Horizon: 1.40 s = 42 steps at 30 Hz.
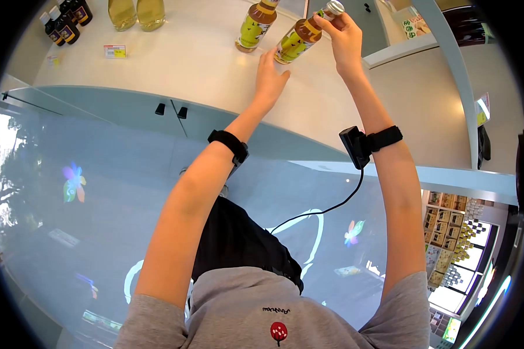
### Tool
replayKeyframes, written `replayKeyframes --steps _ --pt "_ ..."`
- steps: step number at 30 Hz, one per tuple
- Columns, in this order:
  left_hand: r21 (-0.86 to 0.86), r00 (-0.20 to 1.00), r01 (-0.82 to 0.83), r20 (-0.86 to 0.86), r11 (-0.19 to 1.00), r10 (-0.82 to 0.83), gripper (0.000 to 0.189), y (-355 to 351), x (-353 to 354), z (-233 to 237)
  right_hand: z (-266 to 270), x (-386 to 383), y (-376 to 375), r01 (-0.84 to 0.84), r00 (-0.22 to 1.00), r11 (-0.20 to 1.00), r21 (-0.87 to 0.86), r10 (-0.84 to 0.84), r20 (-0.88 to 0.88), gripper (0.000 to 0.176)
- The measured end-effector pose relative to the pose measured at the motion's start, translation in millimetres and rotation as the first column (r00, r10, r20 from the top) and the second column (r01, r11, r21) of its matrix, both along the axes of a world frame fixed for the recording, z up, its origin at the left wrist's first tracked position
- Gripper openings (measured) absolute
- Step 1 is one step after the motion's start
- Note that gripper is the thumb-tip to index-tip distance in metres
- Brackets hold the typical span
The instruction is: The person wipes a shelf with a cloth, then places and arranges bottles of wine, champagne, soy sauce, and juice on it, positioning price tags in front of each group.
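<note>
My right hand [344, 42] grips the neck of a tilted bottle [298, 42] with a yellow-green label and a silver cap, its fingers closed just below the cap. At the base of that bottle is my left hand [269, 78], its fingertips near or touching the glass and its thumb spread apart. A similar bottle [255, 26] with the same kind of label stands on the white shelf [198, 70] just to the left; its top is cut off by the frame edge.
Small dark bottles [67, 26] and two pale yellow bottles [151, 14] stand at the back left, behind a price tag [115, 51]. A partition [457, 75] rises at the right. From my right wrist device [355, 148] a black cable hangs down.
</note>
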State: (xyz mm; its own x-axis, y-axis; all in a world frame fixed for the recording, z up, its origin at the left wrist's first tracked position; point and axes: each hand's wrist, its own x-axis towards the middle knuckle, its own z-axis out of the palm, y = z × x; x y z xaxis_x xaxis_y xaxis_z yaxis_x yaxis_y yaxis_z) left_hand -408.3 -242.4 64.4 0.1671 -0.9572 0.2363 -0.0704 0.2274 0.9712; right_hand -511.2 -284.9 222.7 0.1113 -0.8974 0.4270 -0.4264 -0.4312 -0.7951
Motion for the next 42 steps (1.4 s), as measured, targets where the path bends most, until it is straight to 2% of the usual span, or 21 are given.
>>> replayKeyframes --steps 10,20,23,28,32,42 --pt "0.006 0.999 0.001 -0.048 1.0 0.0 0.07 1 0 -16 -5 2 -10 -0.084 0.993 0.996 0.011 0.083 0.08 0.022" --pt "0.065 0.985 0.064 -0.162 0.996 -0.053 0.07 -2 1 -19 -14 0 -19 -0.096 0.994 0.992 0.077 0.091 0.058 0.022" --pt "0.025 0.981 0.02 -0.192 0.999 -0.015 0.07 -5 -2 -25 -15 0 -19 -0.094 0.994 0.994 0.06 0.09 0.065 0.023" --pt "0.016 0.983 0.029 -0.181 0.999 -0.026 0.071 -5 -2 -25 -15 -2 -21 -0.09 0.993 0.994 0.061 0.085 0.077 0.023" --pt "0.071 0.976 0.09 -0.203 0.993 -0.074 0.069 1 3 -13 -13 0 -16 -0.085 0.994 0.993 0.079 0.078 0.08 0.024" --pt "0.041 0.988 0.08 -0.132 0.996 -0.074 0.067 -2 4 -15 -11 0 -14 -0.066 0.995 0.989 0.133 0.055 0.085 0.026"
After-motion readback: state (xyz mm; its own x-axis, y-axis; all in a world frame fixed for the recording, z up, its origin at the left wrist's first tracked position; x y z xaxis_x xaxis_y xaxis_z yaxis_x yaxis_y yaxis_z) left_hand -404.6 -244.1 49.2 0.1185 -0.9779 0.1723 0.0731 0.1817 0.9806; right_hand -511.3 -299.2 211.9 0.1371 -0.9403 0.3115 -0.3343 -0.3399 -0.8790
